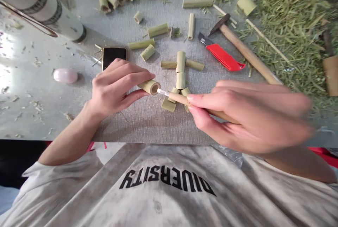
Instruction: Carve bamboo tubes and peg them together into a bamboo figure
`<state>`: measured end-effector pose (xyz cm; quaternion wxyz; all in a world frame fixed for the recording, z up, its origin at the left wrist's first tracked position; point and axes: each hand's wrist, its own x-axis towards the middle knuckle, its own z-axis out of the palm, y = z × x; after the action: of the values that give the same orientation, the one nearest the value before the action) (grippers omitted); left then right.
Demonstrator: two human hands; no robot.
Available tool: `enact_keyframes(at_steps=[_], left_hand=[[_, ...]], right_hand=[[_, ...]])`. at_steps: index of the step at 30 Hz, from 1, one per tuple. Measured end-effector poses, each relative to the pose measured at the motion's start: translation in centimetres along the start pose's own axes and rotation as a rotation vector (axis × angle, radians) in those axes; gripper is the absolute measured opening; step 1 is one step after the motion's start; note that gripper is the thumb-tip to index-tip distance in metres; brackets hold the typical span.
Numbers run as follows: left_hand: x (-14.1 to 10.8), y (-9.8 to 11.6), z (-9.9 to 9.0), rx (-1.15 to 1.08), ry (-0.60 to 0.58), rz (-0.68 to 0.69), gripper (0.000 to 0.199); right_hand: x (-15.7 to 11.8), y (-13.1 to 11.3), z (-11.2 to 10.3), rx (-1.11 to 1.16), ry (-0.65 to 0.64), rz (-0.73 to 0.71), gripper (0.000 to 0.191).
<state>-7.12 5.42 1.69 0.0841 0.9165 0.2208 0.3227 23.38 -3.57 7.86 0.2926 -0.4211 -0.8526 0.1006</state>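
Note:
Between the thumb and fingers of my left hand [116, 84] is a short bamboo tube [149, 86], its hollow end turned to the right. My right hand [245, 114], partly smeared by motion, pinches a wooden-handled carving knife [181, 99]. The knife's pale metal tip is at the tube's open rim; whether it touches cannot be made out. Behind and beneath the tool lies a figure of bamboo pieces [181, 80] on the table, with a vertical middle, two side pieces and several short pieces below.
Loose bamboo tubes [157, 30], a red utility knife [225, 57] and a hammer [245, 49] lie beyond my hands. Green shavings [285, 19] heap at the right. A phone [114, 57], a pink oval object [65, 75] and a patterned cylinder [63, 22] are at the left.

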Motion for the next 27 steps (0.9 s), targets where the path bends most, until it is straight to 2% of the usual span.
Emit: enact_keyframes(at_steps=[8, 12, 15, 16, 19, 21, 25, 27], left_hand=[[-0.3, 0.1, 0.6, -0.025, 0.003, 0.074, 0.038], [0.2, 1.1, 0.6, -0.028, -0.023, 0.1, 0.032], [0.6, 0.8, 0.6, -0.026, -0.051, 0.127, 0.027], [0.6, 0.4, 0.6, -0.013, -0.012, 0.12, 0.028], [0.3, -1.1, 0.9, -0.046, 0.239, 0.092, 0.032], [0.0, -1.7, 1.1, -0.122, 0.327, 0.03, 0.033], [-0.1, -1.2, 1.8, -0.248, 0.357, 0.011, 0.038], [0.0, -0.7, 2.0, -0.277, 0.354, 0.016, 0.043]], right_hand=[[-0.1, 0.0, 1.5, -0.035, 0.056, -0.076, 0.014], [0.0, 0.1, 2.1, 0.011, 0.029, -0.116, 0.013], [0.2, 0.2, 1.9, -0.008, -0.015, -0.121, 0.016], [0.3, 0.4, 1.7, -0.016, 0.012, -0.111, 0.016], [0.3, 1.3, 1.1, 0.012, 0.215, -0.069, 0.012], [0.3, 2.3, 1.1, 0.034, 0.334, -0.019, 0.013], [0.2, 4.0, 2.2, 0.054, 0.477, -0.004, 0.019], [0.2, 4.4, 2.6, 0.049, 0.473, -0.008, 0.017]])
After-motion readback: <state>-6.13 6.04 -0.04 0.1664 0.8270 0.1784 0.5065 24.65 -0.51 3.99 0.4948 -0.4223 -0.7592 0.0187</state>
